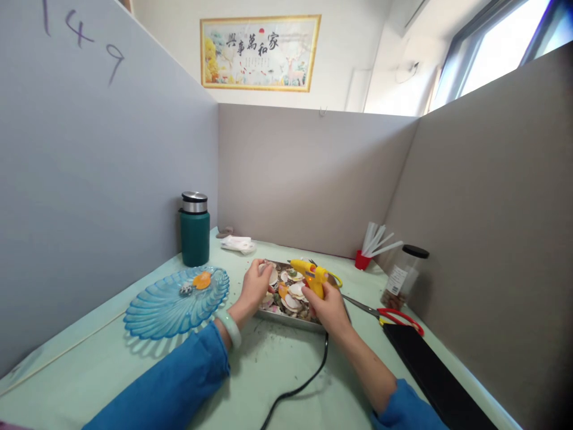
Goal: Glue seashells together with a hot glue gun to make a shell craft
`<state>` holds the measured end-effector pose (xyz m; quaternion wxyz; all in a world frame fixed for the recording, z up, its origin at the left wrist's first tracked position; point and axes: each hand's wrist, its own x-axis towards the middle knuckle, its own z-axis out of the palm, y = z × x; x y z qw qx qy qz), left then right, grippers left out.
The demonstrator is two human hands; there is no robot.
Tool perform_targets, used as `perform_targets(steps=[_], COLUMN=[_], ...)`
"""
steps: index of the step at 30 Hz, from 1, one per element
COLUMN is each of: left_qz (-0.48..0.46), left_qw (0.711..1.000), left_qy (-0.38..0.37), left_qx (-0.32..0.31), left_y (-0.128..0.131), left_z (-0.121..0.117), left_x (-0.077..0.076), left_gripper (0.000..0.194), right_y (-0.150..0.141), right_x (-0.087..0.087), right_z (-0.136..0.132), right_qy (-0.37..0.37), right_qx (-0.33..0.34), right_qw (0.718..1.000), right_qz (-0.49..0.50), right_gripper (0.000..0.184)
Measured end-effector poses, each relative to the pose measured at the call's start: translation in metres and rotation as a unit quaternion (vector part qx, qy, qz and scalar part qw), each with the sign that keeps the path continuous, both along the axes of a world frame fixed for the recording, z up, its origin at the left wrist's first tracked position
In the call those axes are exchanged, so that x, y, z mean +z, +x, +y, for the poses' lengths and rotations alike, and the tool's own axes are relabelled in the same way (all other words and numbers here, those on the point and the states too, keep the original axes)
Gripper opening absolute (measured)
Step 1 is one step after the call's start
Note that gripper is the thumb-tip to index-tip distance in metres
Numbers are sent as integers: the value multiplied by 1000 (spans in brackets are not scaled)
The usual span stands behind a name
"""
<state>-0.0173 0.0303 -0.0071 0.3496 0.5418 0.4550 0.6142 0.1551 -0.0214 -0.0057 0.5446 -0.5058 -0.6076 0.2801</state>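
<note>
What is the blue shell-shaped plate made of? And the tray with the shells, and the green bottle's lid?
The blue plate looks like clear glass, maybe plastic: light shines through it and its ribs glint. The tray under the shells seems to be thin metal, since its rim is grey and shiny. The green bottle has a lid that looks like brushed steel with a dark top.

- Pale green desk [277, 370], walled by partitions.
- Left: blue dish [165, 307], green flask [194, 230].
- Middle: metal tray [286, 319] of shells, black cord [304, 382], white cloth [237, 243].
- Right: scissors [385, 312], red cup [362, 260], jar [403, 276], black slab [430, 376].
</note>
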Motion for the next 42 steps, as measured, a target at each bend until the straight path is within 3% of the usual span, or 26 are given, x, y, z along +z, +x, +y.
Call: perform_targets(steps=[13, 22, 35, 42], left_qz=[-59, -91, -77, -87], left_qw=[995, 990, 990, 991], left_qy=[-9, -23, -32, -39], left_qx=[-79, -102, -116, -92], left_y=[3, 4, 6, 5], left_z=[-6, -7, -7, -6], left_x=[7, 9, 9, 8], left_gripper=[30, 24, 19, 17], right_y=[-4, -4, -3, -4], right_x=[3, -3, -6, -3], right_z=[-7, -3, -1, -4], right_qy=[-10, 38, 50, 61], right_qx=[86, 38, 40, 26], right_qw=[996, 996, 994, 993], right_qz=[20, -70, -91, -97], right_gripper=[33, 31, 32, 31])
